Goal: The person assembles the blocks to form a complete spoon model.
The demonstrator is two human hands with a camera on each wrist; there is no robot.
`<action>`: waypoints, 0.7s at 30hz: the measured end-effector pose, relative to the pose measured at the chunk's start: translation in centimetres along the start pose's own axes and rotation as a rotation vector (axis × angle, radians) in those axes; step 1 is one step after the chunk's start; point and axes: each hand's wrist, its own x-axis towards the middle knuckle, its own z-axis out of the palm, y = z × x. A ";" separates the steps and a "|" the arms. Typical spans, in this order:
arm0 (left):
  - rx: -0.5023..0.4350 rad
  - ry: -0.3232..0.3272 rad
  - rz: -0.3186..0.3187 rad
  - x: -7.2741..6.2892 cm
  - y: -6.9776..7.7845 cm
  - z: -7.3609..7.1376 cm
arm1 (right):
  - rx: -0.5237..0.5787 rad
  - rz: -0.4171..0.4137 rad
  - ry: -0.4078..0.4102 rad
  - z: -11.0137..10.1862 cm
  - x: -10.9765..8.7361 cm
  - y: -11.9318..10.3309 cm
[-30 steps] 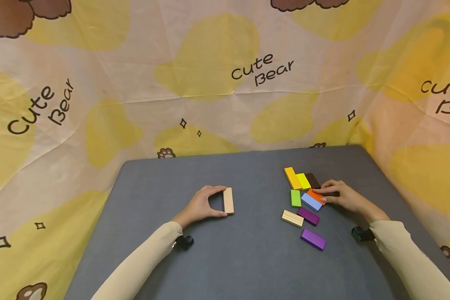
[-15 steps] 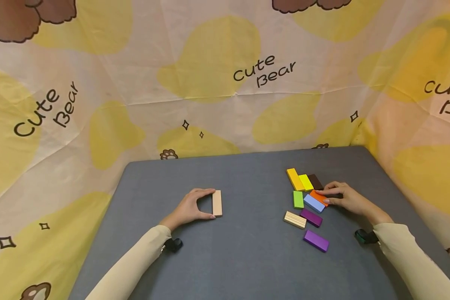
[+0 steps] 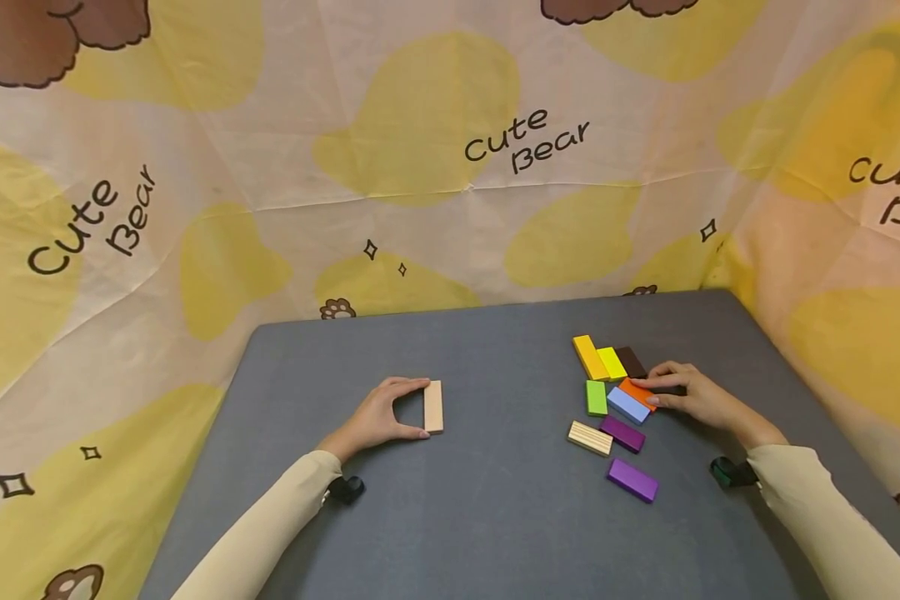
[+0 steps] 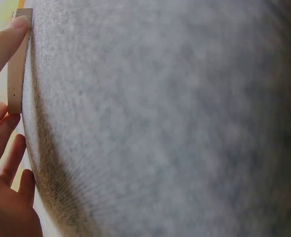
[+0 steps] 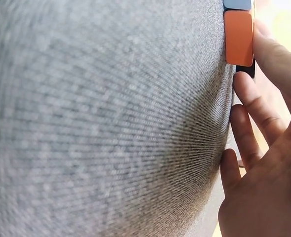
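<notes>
My left hand (image 3: 378,414) holds a plain beige wooden block (image 3: 433,407) by its two ends, thumb at the near end and fingers at the far one. The left wrist view shows the thumb over one end of this block (image 4: 18,74). At the right, my right hand (image 3: 693,400) has thumb and forefinger on an orange block (image 3: 637,393), which lies against a light blue block (image 3: 627,406). In the right wrist view the thumb touches the side of the orange block (image 5: 239,38), and the other fingers spread below it.
Beyond the orange block lie an amber block (image 3: 590,358), a yellow block (image 3: 612,364) and a dark brown block (image 3: 631,362). A green block (image 3: 596,398) lies left of the blue one. Nearer are a striped wooden block (image 3: 590,438), a dark purple block (image 3: 622,434) and a violet block (image 3: 633,481).
My left hand has slid left with the beige block, then stopped over the last half second. The right hand keeps its place at the orange block. The head view has shifted slightly.
</notes>
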 end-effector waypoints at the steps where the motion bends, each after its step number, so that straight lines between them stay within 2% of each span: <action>1: 0.001 0.001 0.002 0.0 0.0 0.0 | 0.001 0.000 -0.002 0.0 0.0 0.0; 10: 0.013 -0.010 0.012 -0.2 -0.1 0.0 | 0.004 -0.012 0.002 0.1 -0.1 0.0; 21: 0.009 -0.025 0.037 -0.2 -0.1 -0.1 | 0.013 0.021 -0.015 0.1 -0.2 -0.4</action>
